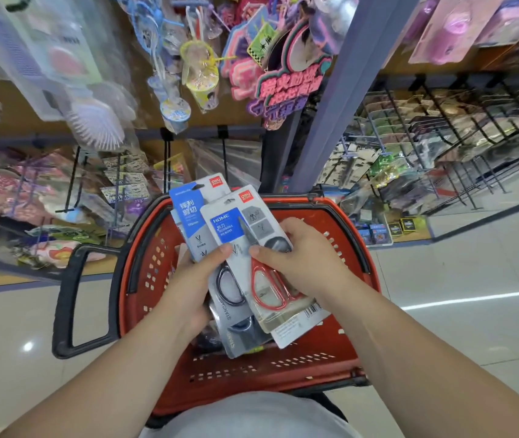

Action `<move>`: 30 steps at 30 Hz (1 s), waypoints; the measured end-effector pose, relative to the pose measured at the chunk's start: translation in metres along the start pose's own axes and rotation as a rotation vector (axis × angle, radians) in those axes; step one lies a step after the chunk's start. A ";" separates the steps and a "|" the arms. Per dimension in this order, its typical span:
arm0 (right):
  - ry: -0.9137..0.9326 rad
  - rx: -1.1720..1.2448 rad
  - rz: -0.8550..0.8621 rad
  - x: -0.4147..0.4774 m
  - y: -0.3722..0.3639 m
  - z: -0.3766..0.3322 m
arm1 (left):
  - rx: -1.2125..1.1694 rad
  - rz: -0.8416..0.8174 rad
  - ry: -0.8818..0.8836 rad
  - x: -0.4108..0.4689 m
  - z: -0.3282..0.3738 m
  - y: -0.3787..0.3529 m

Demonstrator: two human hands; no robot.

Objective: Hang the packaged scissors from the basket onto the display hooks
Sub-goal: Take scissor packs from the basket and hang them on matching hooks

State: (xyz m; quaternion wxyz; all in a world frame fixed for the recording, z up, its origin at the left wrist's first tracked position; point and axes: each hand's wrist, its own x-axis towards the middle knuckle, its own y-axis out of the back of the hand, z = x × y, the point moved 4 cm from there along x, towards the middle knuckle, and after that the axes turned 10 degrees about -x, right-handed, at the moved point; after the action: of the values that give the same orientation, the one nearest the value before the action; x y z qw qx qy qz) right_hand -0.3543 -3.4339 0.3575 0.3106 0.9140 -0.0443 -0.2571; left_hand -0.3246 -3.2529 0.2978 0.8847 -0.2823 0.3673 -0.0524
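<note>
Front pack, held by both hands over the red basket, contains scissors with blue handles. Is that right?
No. The head view shows the scissors in the front pack have red handles, not blue. The left hand and right hand do hold it over the red basket.

Head view, looking down. Both bare forearms enter from the lower corners of the frame and converge at its centre: the left forearm (109, 368) rises from the lower left, the right forearm (410, 352) from the lower right. The left hand (198, 279) is held just left of centre, palm turned inward, its thumb (220, 251) pressed flat on the face of the stack of packaged scissors (188, 213); its fingers are hidden behind the stack. The right hand (296, 257) is seen back uppermost, just right of centre. Its thumb and curled fingers (286, 227) are closed on the front pack (225, 229). The two thumb tips lie close together, not touching.
</note>
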 end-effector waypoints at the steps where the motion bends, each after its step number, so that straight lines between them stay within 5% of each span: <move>1: 0.000 -0.017 -0.011 -0.002 0.001 -0.002 | 0.005 -0.012 0.004 0.001 0.000 0.000; 8: -0.117 0.303 -0.294 -0.013 0.029 -0.002 | -0.091 0.028 0.105 0.002 -0.014 0.003; 18: 0.008 -0.083 -0.087 -0.017 0.035 -0.012 | -0.101 0.033 0.081 -0.004 -0.011 -0.007; 23: 0.064 -0.312 -0.128 -0.026 0.033 -0.033 | -0.142 -0.021 0.121 -0.008 -0.009 -0.018; 30: 0.061 -0.303 -0.166 -0.027 0.042 -0.037 | -0.146 -0.048 0.084 -0.014 -0.012 -0.014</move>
State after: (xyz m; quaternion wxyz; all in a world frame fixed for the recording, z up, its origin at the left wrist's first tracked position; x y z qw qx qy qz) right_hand -0.3561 -3.4409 0.4187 0.4236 0.8648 0.0798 -0.2575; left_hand -0.3413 -3.2655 0.3070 0.8440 -0.3521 0.4003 -0.0584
